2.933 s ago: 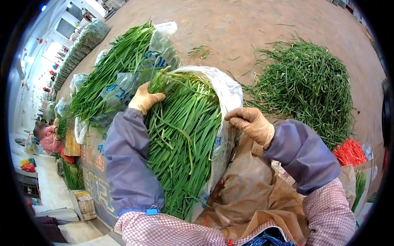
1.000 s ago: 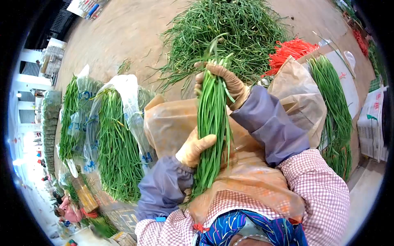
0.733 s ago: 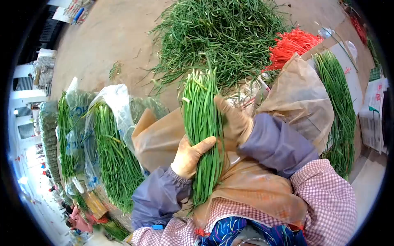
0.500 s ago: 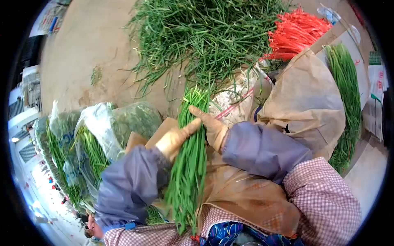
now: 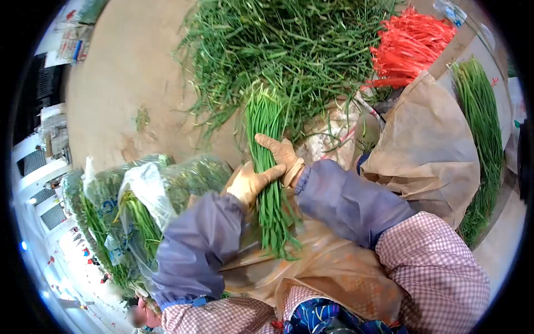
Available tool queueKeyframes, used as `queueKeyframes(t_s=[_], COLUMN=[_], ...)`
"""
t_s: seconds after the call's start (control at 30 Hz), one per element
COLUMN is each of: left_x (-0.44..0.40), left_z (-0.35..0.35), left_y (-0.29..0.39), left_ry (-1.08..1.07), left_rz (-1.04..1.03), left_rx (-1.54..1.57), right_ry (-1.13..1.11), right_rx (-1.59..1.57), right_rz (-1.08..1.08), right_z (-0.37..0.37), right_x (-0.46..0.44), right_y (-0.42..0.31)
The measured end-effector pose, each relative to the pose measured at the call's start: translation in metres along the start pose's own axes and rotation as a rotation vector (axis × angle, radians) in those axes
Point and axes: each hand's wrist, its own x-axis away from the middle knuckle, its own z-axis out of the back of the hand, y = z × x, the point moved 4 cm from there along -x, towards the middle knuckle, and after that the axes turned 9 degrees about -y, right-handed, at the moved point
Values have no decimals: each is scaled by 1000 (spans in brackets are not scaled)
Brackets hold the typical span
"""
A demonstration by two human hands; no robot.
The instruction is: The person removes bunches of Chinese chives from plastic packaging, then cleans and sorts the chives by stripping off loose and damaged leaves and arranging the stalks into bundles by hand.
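Observation:
A bundle of green chives [image 5: 262,119] stands out in front of my apron, its pale cut ends pointing away from me and its leaf tips toward me. My left hand [image 5: 249,183], in a tan glove, is closed around the left side of the bundle with the thumb across it. Just above, my right hand [image 5: 282,157], gloved the same way, wraps the bundle from the right. Beyond its pale ends lies a big loose heap of chives [image 5: 278,50] on the floor.
Red ties [image 5: 409,47] are piled at upper right. A brown sheet [image 5: 428,145] and a long row of chives [image 5: 479,128] lie on my right. Plastic bags of chives [image 5: 194,172] stand at left. A white sack [image 5: 331,131] lies by the heap.
Both hands and the chive bundle have moved away from my body. The leaf tips have pulled back from my lap, and both hands still grip the bundle.

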Motion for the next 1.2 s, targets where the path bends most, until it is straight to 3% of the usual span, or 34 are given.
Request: queueKeyframes(t_s=[0.07, 0.13, 0.17, 0.27, 0.33, 0.4, 0.47, 0.53, 0.57, 0.67, 0.7, 0.8, 0.87, 0.97, 1.03, 1.07, 1.1, 1.13, 1.17, 1.2], left_x=[30, 62, 78, 130, 170, 195, 216, 232, 238, 242, 238, 229, 226, 239, 238, 237, 235, 234, 235, 235], left_z=[-15, -40, -39, -48, -60, -61, -61, -60, -61, -56, -51, -50, -41, -37, -36, -36, -35, -36, -39, -40], left_y=[9, 12, 6, -5, -14, -38, -62, -83, -93, -121, -128, -131, -140, -157, -163, -166, -168, -165, -162, -160], left_ry=[-17, 84, 104, 156, 271, 298, 330, 372, 360, 358, 295, 252, 208, 242, 224, 214, 242, 270, 299, 330], left_rz=[-201, -384, -357, -295, -326, -291, -276, -293, -320, -313, -338, -377, -369, -375, -406, -420, -412, -400, -387, -372], left_rx=[-12, 116, 90, 53, -10, -14, 1, 40, 63, 111, 144, 187, 239, 247, 246, 248, 243, 221, 199, 177], right_ry=[-202, -157, -157, -495, -695, -660, -414, -480, -450, -443, -557, -671, -435, -185, -51, 10, -48, -289, -477, -584], right_rx=[60, 151, 273, 101, 11, 58, 214, 582, 844, 1501, 1409, 1301, 590, 449, 714, 1023, 910, 1324, 1145, 1238], right_rz=[220, 221, 246, 334, 204, 392, 587, 920, 851, 997, 843, 1012, 436, 613, 623, 569, 385, 340, 202, 280], right_z=[-31, -72, -92, -115, -123, -129, -125, -110, -106, -111, -117, -109, -95, -48, -64, -81, -84, -88, -89, -95], right_x=[15, 61, 90, 112, 125, 124, 121, 94, 98, 103, 105, 62, 22, 2, 38, 76, 78, 92, 106, 117], right_y=[-13, -35, -48, -40, -52, -54, -52, -52, -51, -46, -44, -38, -68, -189, -201, -182, -160, -138, -111, -87])
